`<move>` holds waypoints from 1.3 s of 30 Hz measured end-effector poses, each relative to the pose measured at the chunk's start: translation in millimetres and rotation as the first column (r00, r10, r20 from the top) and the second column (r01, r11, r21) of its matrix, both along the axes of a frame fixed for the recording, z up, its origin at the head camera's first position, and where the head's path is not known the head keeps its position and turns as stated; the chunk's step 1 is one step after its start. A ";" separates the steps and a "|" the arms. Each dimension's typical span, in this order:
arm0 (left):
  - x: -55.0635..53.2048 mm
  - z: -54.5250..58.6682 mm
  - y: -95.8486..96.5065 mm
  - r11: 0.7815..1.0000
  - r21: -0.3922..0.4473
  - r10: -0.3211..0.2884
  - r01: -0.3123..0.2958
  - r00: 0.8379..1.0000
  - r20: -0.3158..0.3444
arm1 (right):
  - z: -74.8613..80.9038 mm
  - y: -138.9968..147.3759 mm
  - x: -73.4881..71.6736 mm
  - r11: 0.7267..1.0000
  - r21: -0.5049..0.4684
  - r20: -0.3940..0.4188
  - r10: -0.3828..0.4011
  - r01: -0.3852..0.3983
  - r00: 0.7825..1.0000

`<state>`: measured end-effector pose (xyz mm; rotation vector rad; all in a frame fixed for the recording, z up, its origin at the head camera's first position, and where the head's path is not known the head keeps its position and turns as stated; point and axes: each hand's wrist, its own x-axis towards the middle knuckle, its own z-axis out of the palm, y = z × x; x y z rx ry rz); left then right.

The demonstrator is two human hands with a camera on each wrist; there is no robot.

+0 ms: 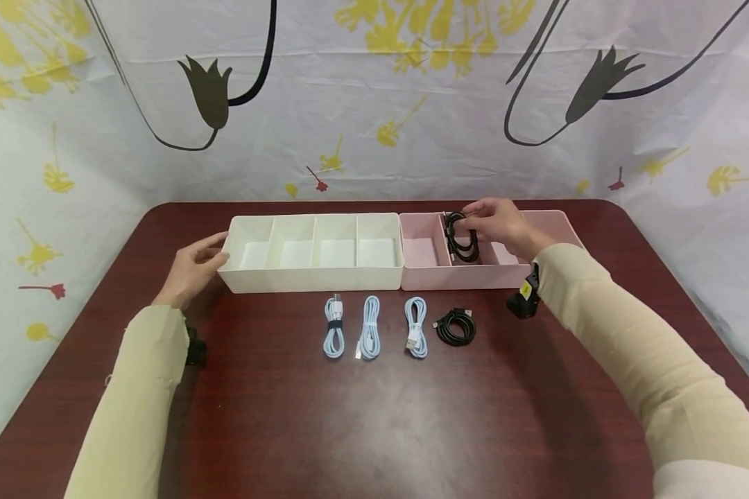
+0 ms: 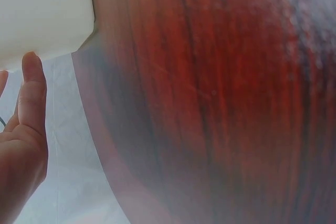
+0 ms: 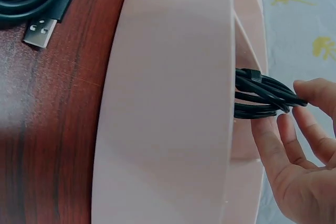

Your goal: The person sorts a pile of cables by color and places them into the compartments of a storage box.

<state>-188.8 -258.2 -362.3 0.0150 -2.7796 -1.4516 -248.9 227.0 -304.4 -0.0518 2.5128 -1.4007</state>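
My right hand pinches a coiled black cable between thumb and fingers, partly inside the pink divided box. In the right wrist view the black coil shows behind the box's pale pink side wall, which hides its lower part. At the far left, my left hand touches the left end of the white divided box. In the left wrist view a fairly straight finger meets that box's edge.
In front of the boxes lie several coiled cables: light blue ones and a black one. Both boxes stand end to end near the back edge of the dark red table. A patterned cloth hangs behind.
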 end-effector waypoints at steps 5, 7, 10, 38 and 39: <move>-0.2 0.2 0.0 1.000 0.007 0.002 -0.002 1.000 0.006 | -3.4 -0.6 -1.1 1.000 0.002 -0.010 -0.010 0.010 1.000; -0.2 0.0 -0.2 1.000 0.002 0.003 -0.003 1.000 0.006 | -4.8 -0.4 -1.2 1.000 -0.001 -0.009 -0.008 0.008 1.000; -0.4 0.1 -0.3 1.000 -0.002 0.005 -0.005 1.000 0.006 | -7.3 0.0 -0.8 1.000 -0.006 -0.001 -0.007 0.007 1.000; -1.4 -4.3 -0.2 1.000 -0.006 0.012 -0.012 1.000 -0.013 | -15.2 -9.3 2.0 1.000 0.021 -0.015 0.000 0.001 1.000; -1.4 -4.4 -0.2 1.000 -0.006 0.013 -0.013 1.000 -0.014 | -14.9 -9.6 2.3 1.000 0.023 -0.014 0.001 0.000 1.000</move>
